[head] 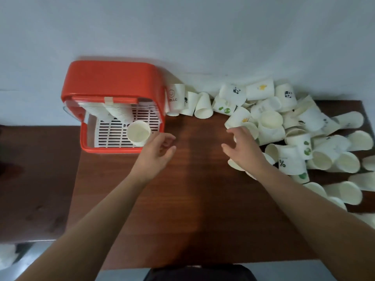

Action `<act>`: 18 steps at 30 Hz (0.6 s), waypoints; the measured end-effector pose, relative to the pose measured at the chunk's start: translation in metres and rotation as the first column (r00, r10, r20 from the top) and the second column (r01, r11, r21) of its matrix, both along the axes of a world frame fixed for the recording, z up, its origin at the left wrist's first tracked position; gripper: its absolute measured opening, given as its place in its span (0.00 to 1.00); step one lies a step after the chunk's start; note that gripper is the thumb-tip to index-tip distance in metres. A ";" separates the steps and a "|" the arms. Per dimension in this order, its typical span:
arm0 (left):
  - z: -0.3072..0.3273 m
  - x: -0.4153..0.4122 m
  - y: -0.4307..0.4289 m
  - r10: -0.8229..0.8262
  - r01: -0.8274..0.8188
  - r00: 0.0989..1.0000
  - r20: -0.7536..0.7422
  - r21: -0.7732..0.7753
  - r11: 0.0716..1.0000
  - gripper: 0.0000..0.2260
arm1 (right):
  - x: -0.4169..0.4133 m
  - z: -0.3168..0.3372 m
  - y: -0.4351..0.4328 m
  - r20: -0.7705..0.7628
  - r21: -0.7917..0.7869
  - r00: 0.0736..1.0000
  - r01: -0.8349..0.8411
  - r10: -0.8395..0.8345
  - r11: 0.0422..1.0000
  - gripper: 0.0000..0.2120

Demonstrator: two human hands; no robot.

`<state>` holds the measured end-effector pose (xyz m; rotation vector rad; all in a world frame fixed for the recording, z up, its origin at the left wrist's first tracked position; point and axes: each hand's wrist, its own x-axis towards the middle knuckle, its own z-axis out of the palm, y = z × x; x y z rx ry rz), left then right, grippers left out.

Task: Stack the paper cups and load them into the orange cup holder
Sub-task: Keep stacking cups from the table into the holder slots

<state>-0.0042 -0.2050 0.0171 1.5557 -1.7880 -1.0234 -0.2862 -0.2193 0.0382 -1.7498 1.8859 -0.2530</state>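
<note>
Orange plastic marked the cup holder (109, 78), which stood at the far left of the dark wooden table (192, 199), backed against the pale wall (182, 27). Inside it, stacked cups (118, 113) leaned over a white slotted tray, and the front cup (138, 133) showed you its open mouth. Your left hand (156, 153) hovered just beside the holder's near right corner, its fingers loosely curled around nothing. Your right hand (243, 151) reached to the edge of the loose paper cups (284, 122), which lay heaped on their sides across the right of the table, some plain, some printed with pandas or green leaves. That hand's fingers were spread wide over the nearest cups, with no cup clasped; whether the fingertips touched one cannot be told. A few more cups (176, 98) stood in a short row between the holder and the heap, against the wall.
</note>
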 end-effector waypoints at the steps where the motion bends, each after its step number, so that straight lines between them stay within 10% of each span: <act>1: 0.000 -0.023 -0.006 -0.023 0.023 1.000 0.001 0.019 1.000 0.10 | -0.025 0.001 -0.001 -0.027 -0.016 0.999 0.034 -0.034 0.999 0.23; 11: -0.022 -0.233 -0.091 -0.339 0.277 0.904 0.259 0.246 0.929 0.41 | -0.153 -0.007 -0.037 -0.234 -0.193 0.972 -0.029 -0.018 0.981 0.32; 18: -0.057 -0.283 -0.087 -0.307 0.261 0.859 0.410 0.165 0.951 0.37 | -0.169 -0.029 -0.049 -0.182 -0.133 0.983 -0.059 0.034 0.989 0.35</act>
